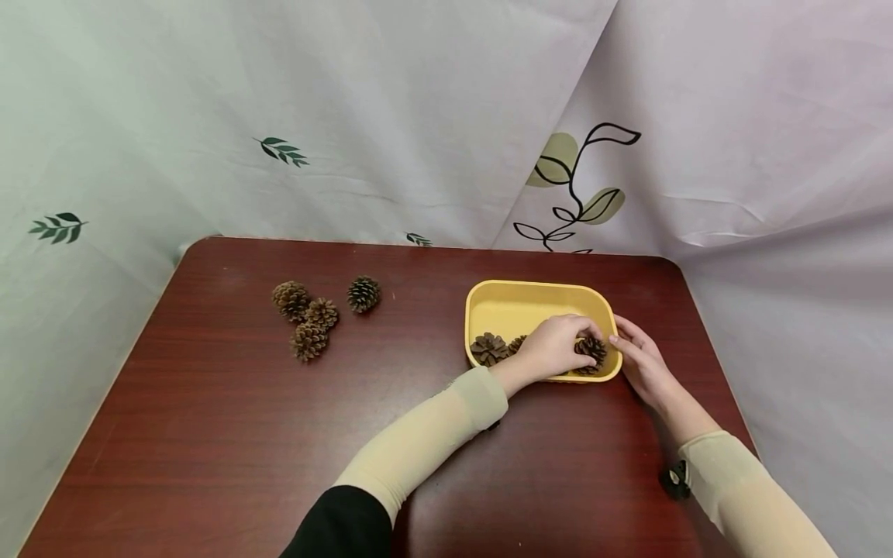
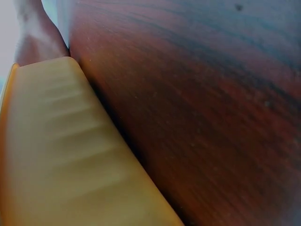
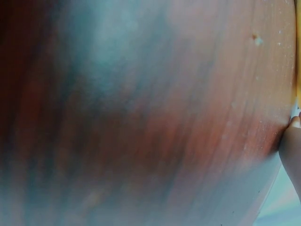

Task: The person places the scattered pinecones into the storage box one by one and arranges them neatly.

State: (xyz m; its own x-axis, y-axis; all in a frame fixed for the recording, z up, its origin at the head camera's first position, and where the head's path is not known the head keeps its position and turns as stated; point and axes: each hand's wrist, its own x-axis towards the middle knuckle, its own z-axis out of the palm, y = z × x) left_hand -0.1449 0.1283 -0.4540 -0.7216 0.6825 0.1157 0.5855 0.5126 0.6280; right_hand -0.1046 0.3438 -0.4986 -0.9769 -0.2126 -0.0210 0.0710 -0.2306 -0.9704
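In the head view, a yellow plastic bin (image 1: 537,288) sits at the right side of the table. My left hand (image 1: 554,345) reaches over its near wall and grips a pine cone (image 1: 591,353) at the bin's right end, thumb and fingers around it. Farther left inside lie a wide-scaled pine cone (image 1: 490,349) and another pine cone (image 1: 516,344), partly hidden by the left hand. My right hand (image 1: 645,364) holds the bin's right end, its thumb at the rim and its fingers along the outside. The bin's ribbed outer wall (image 2: 70,141) fills the left of the left wrist view.
On the left of the dark red table (image 1: 209,434) three pine cones lie bunched together, among them a lower one (image 1: 309,341). A separate pine cone (image 1: 363,294) lies right of them. A white patterned cloth (image 1: 391,116) hangs behind the table.
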